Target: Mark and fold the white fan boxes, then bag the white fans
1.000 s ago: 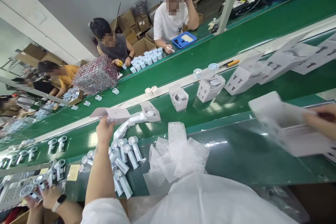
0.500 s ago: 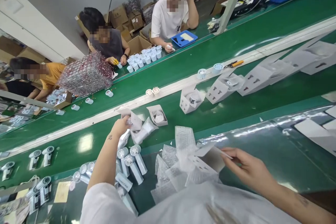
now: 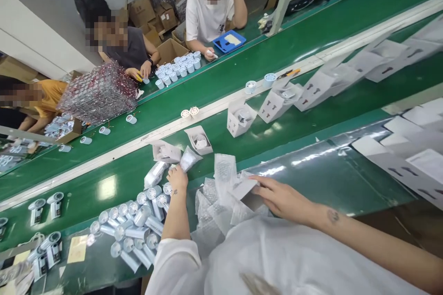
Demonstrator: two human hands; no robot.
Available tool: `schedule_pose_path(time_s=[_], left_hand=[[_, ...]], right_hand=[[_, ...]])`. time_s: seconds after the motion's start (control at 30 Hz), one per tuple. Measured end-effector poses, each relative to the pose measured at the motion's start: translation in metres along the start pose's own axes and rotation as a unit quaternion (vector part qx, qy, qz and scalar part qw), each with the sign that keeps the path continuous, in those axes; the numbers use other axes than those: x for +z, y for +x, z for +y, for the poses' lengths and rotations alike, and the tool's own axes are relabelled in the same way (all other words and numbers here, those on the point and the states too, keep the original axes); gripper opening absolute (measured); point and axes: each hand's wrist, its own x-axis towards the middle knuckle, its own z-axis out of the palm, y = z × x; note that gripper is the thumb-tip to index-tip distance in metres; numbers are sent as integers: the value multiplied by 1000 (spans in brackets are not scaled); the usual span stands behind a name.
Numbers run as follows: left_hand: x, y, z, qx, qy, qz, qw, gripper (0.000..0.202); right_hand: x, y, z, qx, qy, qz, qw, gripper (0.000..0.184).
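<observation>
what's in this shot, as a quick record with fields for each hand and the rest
left hand: the left hand is at the edge of a pile of pale cylindrical handheld fans, near a clear plastic bag
right hand: the right hand touches a white cardboard carton amid clear bubble wrap
rest: white punched cardboard cartons stand on a green conveyor belt
others: a co-worker in a white T-shirt sits behind a blue tray

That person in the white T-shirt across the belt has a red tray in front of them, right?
Not quite: the head view shows that the tray in front of the person in the white T-shirt is blue, not red.
</observation>
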Motion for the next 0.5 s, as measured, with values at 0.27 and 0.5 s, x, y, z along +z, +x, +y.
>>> schedule_pose_path(time_s=[0.27, 0.5], left_hand=[[-103, -71, -20, 57, -177, 2, 983, 42], [-175, -173, 11, 358, -322, 99, 871, 27]], right_hand=[[-23, 25, 10, 1, 288, -150, 946, 63], [-5, 48, 26, -125, 268, -119, 948, 68]])
